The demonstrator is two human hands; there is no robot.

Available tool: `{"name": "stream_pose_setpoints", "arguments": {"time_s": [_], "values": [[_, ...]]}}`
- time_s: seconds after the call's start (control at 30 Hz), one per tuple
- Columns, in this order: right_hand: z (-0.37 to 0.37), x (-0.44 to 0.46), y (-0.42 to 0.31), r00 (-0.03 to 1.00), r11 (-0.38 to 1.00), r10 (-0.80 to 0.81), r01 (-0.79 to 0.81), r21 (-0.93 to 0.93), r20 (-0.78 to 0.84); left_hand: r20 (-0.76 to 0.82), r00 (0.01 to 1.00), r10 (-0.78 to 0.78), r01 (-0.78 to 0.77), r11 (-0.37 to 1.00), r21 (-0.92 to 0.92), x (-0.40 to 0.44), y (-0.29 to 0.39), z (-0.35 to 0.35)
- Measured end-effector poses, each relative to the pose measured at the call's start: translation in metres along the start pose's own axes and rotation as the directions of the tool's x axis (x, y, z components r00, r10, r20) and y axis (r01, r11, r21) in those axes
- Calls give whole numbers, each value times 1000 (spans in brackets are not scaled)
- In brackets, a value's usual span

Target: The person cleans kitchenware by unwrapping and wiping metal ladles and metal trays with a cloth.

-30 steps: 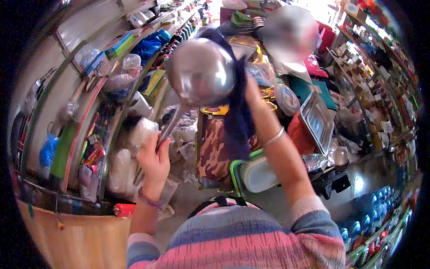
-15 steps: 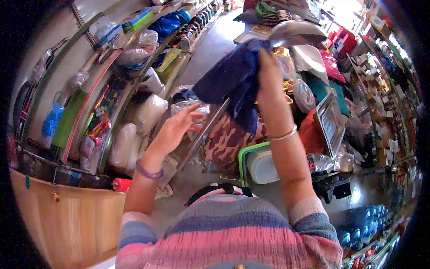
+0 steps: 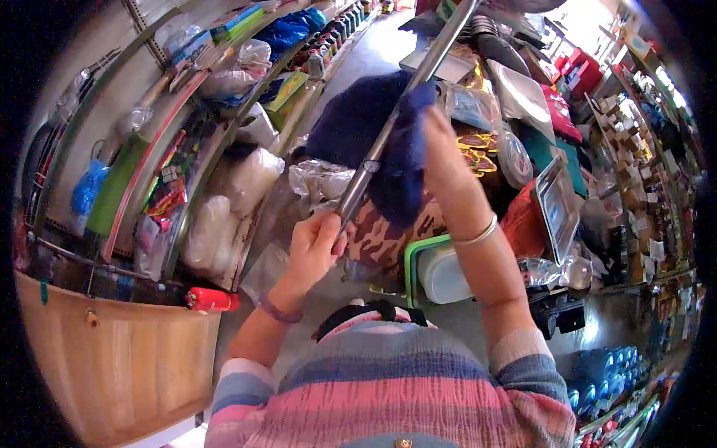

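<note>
A shiny metal pole (image 3: 385,134) slants from my left hand up to the top edge, where part of a rounded metal piece (image 3: 523,3) shows. My left hand (image 3: 317,243) is closed around the pole's lower part. Dark blue cloth (image 3: 343,123) hangs about the pole's middle, some behind it and some in front. My right hand (image 3: 442,153) is closed on the cloth beside the pole; its fingertips are hidden in the fabric. Just below the cloth lies a camouflage-patterned bundle (image 3: 381,235).
A green-rimmed tub (image 3: 411,269) with a white container (image 3: 446,275) stands before me. Loaded shelves (image 3: 224,134) run along the left, and more shelves (image 3: 635,172) line the right. A red cylinder (image 3: 211,299) lies by a wooden panel (image 3: 127,358). A framed tray (image 3: 553,213) leans at right.
My left hand has gone from open beside the pole to gripping it. The pole and its rounded piece have shifted up in view. My right hand has slid down with the cloth.
</note>
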State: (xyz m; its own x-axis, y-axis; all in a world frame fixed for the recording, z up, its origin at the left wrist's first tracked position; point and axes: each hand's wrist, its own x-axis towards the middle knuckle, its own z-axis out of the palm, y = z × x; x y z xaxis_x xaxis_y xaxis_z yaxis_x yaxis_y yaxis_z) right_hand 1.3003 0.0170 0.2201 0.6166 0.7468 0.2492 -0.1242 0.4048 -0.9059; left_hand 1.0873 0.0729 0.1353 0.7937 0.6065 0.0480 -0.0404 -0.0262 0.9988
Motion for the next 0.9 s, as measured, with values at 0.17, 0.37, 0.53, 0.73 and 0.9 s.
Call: {"name": "stream_pose_setpoints", "arguments": {"time_s": [0.17,0.37,0.53,0.73,0.9], "values": [[42,-41,15,975,985,166,-172,26,146,-125,989,-76,41,963,-265,16,10,9],[58,-71,87,902,901,-322,386,-201,287,-291,927,238,-375,620,-689,50,-9,20],[40,-63,82,889,749,-427,449,-488,163,-90,996,-8,-61,678,-733,53,-20,10],[13,-72,75,954,792,-239,298,-533,179,-226,972,62,-103,979,-175,58,-64,-84],[20,-98,90,932,789,-96,286,-544,349,-144,967,209,-235,951,-199,56,-6,-9]]}}
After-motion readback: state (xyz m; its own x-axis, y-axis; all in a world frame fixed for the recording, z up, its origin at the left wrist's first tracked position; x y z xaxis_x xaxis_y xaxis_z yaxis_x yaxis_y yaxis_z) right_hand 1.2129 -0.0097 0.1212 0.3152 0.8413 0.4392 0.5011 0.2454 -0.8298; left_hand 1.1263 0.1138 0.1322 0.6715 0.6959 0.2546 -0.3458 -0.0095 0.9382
